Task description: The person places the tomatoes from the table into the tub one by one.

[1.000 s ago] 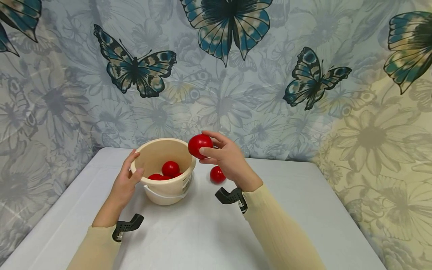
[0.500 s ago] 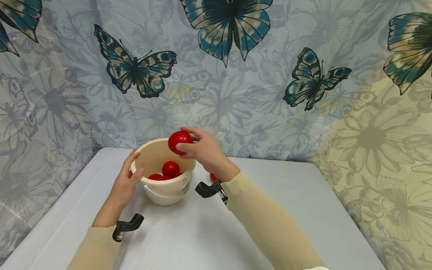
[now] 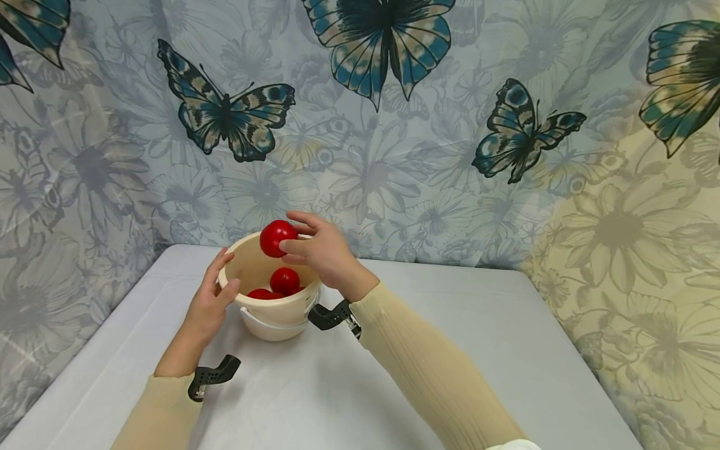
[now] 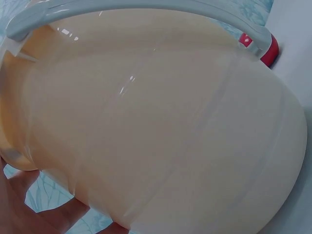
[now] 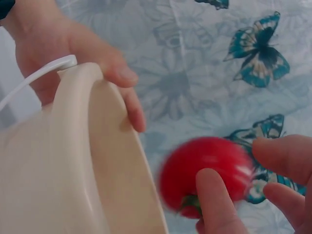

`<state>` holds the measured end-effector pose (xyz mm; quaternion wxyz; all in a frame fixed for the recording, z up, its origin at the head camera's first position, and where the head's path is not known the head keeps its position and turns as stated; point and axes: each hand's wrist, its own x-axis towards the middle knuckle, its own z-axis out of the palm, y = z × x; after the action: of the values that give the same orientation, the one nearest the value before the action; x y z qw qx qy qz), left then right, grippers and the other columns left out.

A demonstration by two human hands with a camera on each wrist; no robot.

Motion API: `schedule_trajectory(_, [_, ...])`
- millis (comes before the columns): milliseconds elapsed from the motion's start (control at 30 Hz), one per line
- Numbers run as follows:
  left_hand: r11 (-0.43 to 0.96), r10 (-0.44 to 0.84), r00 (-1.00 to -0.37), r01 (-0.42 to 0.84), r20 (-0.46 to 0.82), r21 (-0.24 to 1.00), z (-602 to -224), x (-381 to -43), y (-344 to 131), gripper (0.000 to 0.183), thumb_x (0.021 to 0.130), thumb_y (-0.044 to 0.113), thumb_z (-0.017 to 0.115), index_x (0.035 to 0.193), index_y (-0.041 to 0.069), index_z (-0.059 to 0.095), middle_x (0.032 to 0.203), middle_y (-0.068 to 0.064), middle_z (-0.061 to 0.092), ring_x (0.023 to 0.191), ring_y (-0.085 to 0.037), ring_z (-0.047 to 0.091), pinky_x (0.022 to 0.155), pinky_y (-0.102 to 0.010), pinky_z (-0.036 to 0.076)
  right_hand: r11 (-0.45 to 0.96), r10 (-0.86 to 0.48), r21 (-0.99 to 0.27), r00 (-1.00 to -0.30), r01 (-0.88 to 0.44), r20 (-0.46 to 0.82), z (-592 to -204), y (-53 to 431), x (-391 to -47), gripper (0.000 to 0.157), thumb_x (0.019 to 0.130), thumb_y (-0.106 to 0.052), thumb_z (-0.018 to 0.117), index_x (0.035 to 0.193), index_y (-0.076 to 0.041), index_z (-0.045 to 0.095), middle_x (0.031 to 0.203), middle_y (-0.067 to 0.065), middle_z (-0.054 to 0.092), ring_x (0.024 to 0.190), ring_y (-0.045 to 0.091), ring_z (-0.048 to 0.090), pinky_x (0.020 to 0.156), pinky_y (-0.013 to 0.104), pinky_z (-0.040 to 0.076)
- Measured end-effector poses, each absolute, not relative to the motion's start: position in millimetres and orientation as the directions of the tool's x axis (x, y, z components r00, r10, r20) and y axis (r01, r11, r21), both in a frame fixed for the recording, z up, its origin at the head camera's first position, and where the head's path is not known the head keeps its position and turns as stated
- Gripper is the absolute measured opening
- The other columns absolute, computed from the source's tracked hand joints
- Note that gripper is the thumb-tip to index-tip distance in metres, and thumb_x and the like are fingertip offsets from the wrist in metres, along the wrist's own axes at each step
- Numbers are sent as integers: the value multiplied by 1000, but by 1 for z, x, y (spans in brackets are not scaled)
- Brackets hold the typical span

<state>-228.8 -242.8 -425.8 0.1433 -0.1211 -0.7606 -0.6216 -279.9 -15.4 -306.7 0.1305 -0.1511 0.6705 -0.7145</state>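
My left hand (image 3: 208, 303) grips the left rim of a cream bucket (image 3: 275, 328), its thumb over the edge. The bucket tilts toward me, and several red tomatoes, such as one tomato (image 3: 284, 281), lie inside. Over the bucket's mouth is another tomato (image 3: 278, 239), in front of my right hand (image 3: 326, 253). In the right wrist view this tomato (image 5: 207, 173) shows a green stem and is blurred. The right thumb (image 5: 217, 202) overlaps it, while the other fingers (image 5: 285, 156) are spread away from its side. The bucket wall (image 4: 165, 117) fills most of the left wrist view.
A white handle (image 3: 270, 325) hangs across the bucket's front. A red thing (image 4: 270, 51) shows past the bucket in the left wrist view. The table has a white cover (image 3: 450, 325), with a butterfly-print cloth (image 3: 371, 169) behind it.
My right hand has moved left with the tomato, from beside the bucket to over its mouth, and its fingers have loosened from the tomato. My left hand stays on the rim.
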Motion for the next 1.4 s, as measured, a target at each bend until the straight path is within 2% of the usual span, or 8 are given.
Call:
schedule_trajectory(167, [230, -4, -933, 349, 360, 908, -425, -229, -243, 59, 102, 13, 53, 155, 9, 28, 165, -8, 6, 142, -46, 23, 92, -11, 37, -109, -409, -994, -912, 13, 33, -308, -14, -278, 59, 87, 6, 71, 142, -14, 57, 139, 11, 49, 123, 27, 54, 82, 43, 56])
schedule_trajectory(367, [196, 3, -933, 353, 359, 915, -426, -230, -243, 59, 102, 11, 52, 155, 8, 27, 165, -10, 3, 141, -48, 26, 92, -11, 38, -90, -412, -996, -911, 15, 23, -310, -11, -280, 59, 89, 5, 70, 143, -15, 56, 142, 11, 47, 125, 31, 52, 81, 42, 56])
schedule_trajectory(733, [214, 0, -931, 356, 364, 910, -426, -229, -243, 58, 103, 12, 51, 155, 7, 26, 165, -9, 4, 138, -50, 30, 91, -10, 38, -114, -396, -993, -918, 17, 30, -318, 3, -286, 57, 89, 0, 71, 142, -16, 56, 143, 14, 44, 111, 38, 63, 82, 41, 56])
schedule_trajectory(867, [214, 0, -930, 359, 367, 909, -426, -229, -242, 58, 103, 12, 51, 155, 7, 26, 165, -10, 5, 137, -50, 31, 91, -10, 38, -136, -380, -990, -925, 28, 26, -323, 12, -284, 57, 89, -2, 72, 142, -17, 56, 142, 14, 45, 108, 34, 64, 81, 41, 56])
schedule_trajectory(967, [207, 0, -930, 361, 368, 909, -426, -230, -242, 58, 103, 12, 52, 155, 8, 27, 165, -9, 5, 138, -50, 29, 91, -10, 38, -163, -366, -986, -930, 36, 26, -328, 20, -282, 57, 89, -2, 72, 142, -17, 56, 142, 13, 45, 111, 35, 63, 83, 42, 56])
schedule_trajectory(1100, [205, 0, -930, 360, 367, 910, -426, -230, -242, 58, 103, 13, 52, 155, 8, 27, 165, -10, 5, 139, -49, 27, 92, -10, 38, -225, -360, -973, -932, 48, 37, -334, 32, -278, 57, 90, -2, 71, 142, -18, 55, 143, 13, 43, 122, 41, 54, 87, 44, 54])
schedule_trajectory(1200, [206, -2, -931, 356, 364, 911, -426, -229, -242, 58, 103, 12, 52, 155, 8, 27, 165, -10, 5, 139, -49, 28, 92, -10, 38, -272, -343, -961, -938, 51, 48, -339, 41, -273, 55, 91, -3, 70, 141, -19, 56, 144, 13, 44, 128, 40, 49, 87, 47, 54])
schedule_trajectory(1400, [206, 0, -933, 352, 360, 913, -426, -230, -243, 59, 102, 12, 52, 156, 8, 26, 165, -8, 4, 140, -48, 26, 93, -10, 38, -327, -293, -944, -954, 33, 68, -356, 71, -259, 54, 93, -1, 67, 143, -15, 53, 143, 14, 47, 130, 35, 48, 86, 50, 54])
